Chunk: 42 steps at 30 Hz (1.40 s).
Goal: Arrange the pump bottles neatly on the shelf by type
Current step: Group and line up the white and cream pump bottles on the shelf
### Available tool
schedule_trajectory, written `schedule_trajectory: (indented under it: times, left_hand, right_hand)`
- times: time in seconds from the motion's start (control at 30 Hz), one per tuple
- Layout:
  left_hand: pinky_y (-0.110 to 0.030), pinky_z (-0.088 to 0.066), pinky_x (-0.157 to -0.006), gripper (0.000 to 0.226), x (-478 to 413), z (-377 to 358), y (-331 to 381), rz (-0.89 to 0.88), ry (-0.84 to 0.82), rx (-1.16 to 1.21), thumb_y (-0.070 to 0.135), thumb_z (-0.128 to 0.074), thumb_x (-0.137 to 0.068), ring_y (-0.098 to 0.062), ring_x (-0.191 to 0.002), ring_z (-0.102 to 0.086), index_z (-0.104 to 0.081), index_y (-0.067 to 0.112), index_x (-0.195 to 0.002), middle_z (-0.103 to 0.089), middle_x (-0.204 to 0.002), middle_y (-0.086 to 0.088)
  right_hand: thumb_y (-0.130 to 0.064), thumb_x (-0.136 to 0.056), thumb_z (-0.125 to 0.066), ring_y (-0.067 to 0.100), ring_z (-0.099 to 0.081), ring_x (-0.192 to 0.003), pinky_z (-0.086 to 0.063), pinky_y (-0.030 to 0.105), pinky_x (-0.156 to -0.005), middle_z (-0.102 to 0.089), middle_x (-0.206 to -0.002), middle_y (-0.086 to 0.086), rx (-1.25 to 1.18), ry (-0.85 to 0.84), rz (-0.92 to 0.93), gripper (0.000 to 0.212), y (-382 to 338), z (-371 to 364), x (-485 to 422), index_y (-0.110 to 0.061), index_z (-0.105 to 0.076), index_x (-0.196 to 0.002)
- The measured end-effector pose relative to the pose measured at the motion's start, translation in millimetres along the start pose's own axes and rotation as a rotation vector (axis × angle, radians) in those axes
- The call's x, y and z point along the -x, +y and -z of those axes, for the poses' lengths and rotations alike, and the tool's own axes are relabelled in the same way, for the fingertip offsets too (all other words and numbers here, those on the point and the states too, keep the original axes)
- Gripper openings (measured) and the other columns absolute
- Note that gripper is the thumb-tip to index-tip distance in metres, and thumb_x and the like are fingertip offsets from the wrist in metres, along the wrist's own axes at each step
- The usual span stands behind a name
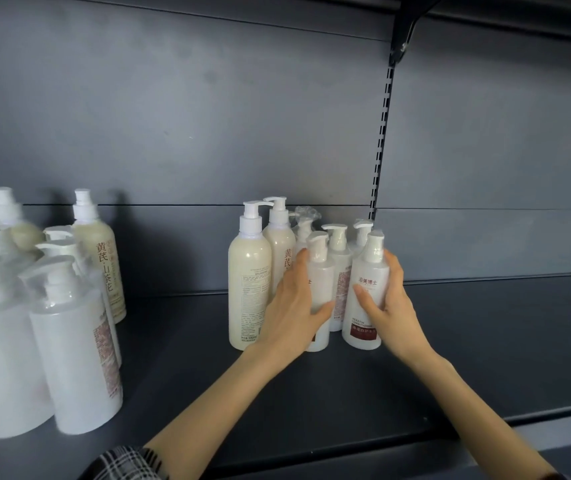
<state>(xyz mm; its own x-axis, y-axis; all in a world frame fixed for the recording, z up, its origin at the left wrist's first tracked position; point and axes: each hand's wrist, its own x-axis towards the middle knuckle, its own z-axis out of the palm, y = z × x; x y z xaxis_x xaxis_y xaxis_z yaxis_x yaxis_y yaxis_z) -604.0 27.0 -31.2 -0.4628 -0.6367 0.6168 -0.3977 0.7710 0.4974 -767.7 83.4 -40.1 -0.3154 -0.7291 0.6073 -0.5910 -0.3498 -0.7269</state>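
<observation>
Shelf (467, 341): we log bare room right of the cluster, out to the front edge. White pump bottle (322, 282), centre, upright, pump up: left grip (294, 306) clamped round it. Conditioner bottle (370, 268), upright just beside: right grip (391, 306) clamped round it.

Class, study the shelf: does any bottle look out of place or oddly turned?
Yes. The front cream bottle in the middle group shows its back label, while the cream bottle behind it shows front lettering.
</observation>
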Motion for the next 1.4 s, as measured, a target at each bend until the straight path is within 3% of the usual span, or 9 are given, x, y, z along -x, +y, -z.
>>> schedule_trajectory:
  times: [0.13, 0.27, 0.47, 0.6, 0.8, 0.9, 1.07, 1.2, 1.4]
  left_hand:
    - [-0.021, -0.031, -0.099, 0.088, 4, 4, 4, 0.016, -0.019, 0.026, 0.033, -0.059, -0.09, -0.012, -0.134, -0.031, 0.006, 0.025, -0.148, -0.019, -0.153, 0.005]
    - [-0.02, -0.028, -0.099, 0.088, 14, 6, 8, 0.015, -0.013, 0.053, 0.031, -0.058, -0.09, -0.011, -0.135, -0.028, 0.007, 0.026, -0.148, -0.018, -0.153, 0.007]
    - [-0.033, -0.038, -0.104, 0.09, 31, 13, 17, 0.06, 0.011, 0.046, 0.03, -0.06, -0.088, -0.014, -0.135, -0.029, 0.007, 0.027, -0.148, -0.019, -0.152, 0.004]
    - [-0.033, -0.037, -0.101, 0.089, 45, 22, 20, 0.107, 0.034, 0.042, 0.029, -0.062, -0.088, -0.014, -0.133, -0.032, 0.003, 0.028, -0.148, -0.026, -0.15, 0.004]
    - [-0.037, -0.044, -0.089, 0.087, 69, 42, 29, 0.179, 0.071, -0.04, 0.031, -0.062, -0.087, -0.019, -0.122, -0.044, 0.0, 0.028, -0.148, -0.037, -0.141, 0.001]
    - [-0.041, -0.043, -0.09, 0.085, 83, 53, 32, 0.204, 0.088, -0.085, 0.032, -0.061, -0.088, -0.021, -0.123, -0.043, -0.001, 0.026, -0.148, -0.035, -0.143, 0.0]
    - [-0.048, -0.048, -0.086, 0.082, 104, 74, 32, 0.232, 0.134, -0.113, 0.033, -0.063, -0.086, -0.023, -0.117, -0.046, -0.006, 0.029, -0.145, -0.038, -0.139, -0.001]
    - [-0.043, -0.048, -0.081, 0.083, 116, 88, 30, 0.253, 0.182, -0.143, 0.033, -0.063, -0.084, -0.022, -0.115, -0.047, -0.007, 0.03, -0.145, -0.039, -0.136, -0.002]
    - [-0.041, -0.049, -0.079, 0.086, 130, 107, 23, 0.279, 0.227, -0.244, 0.031, -0.066, -0.084, -0.024, -0.119, -0.044, -0.008, 0.024, -0.147, -0.032, -0.139, -0.005]
  right_hand:
    - [-0.028, -0.092, -0.057, 0.009, -0.056, -0.112, -0.051, 0.042, -0.092, -0.05, -0.127, -0.015, -0.009, -0.003, -0.007, 0.061, -3, 0, 1, -0.06, -0.02, -0.129]
    - [-0.029, -0.092, -0.057, 0.011, -0.057, -0.11, -0.052, 0.045, -0.091, -0.052, -0.126, -0.012, -0.003, 0.001, -0.026, 0.061, -5, 1, 5, -0.05, -0.02, -0.136]
    - [-0.032, -0.091, -0.057, 0.014, -0.059, -0.107, -0.053, 0.047, -0.089, -0.054, -0.123, -0.011, 0.017, -0.008, -0.027, 0.059, -12, 4, 20, -0.046, -0.021, -0.136]
    - [-0.031, -0.091, -0.057, 0.016, -0.058, -0.108, -0.051, 0.047, -0.092, -0.054, -0.124, -0.008, 0.035, -0.009, -0.018, 0.058, -19, 5, 29, -0.046, -0.02, -0.135]
    - [-0.031, -0.092, -0.056, 0.02, -0.055, -0.112, -0.049, 0.041, -0.089, -0.05, -0.129, -0.002, 0.052, 0.002, -0.016, 0.062, -30, 4, 42, -0.038, -0.018, -0.14]
    - [-0.032, -0.092, -0.056, 0.02, -0.054, -0.111, -0.048, 0.038, -0.085, -0.049, -0.131, 0.0, 0.066, 0.008, -0.033, 0.063, -35, 2, 48, -0.033, -0.017, -0.142]
    - [-0.03, -0.093, -0.056, 0.02, -0.054, -0.11, -0.049, 0.049, -0.088, -0.049, -0.13, 0.002, 0.056, 0.004, -0.022, 0.062, -50, -2, 60, -0.032, -0.019, -0.142]
    - [-0.036, -0.092, -0.056, 0.02, -0.052, -0.118, -0.048, 0.049, -0.093, -0.045, -0.137, 0.001, 0.042, -0.027, -0.009, 0.063, -62, -9, 70, -0.044, -0.015, -0.138]
    - [-0.035, -0.092, -0.056, 0.008, -0.036, -0.131, -0.035, 0.037, -0.108, -0.032, -0.145, -0.013, -0.025, -0.102, 0.051, 0.068, -82, -36, 81, -0.033, -0.014, -0.145]
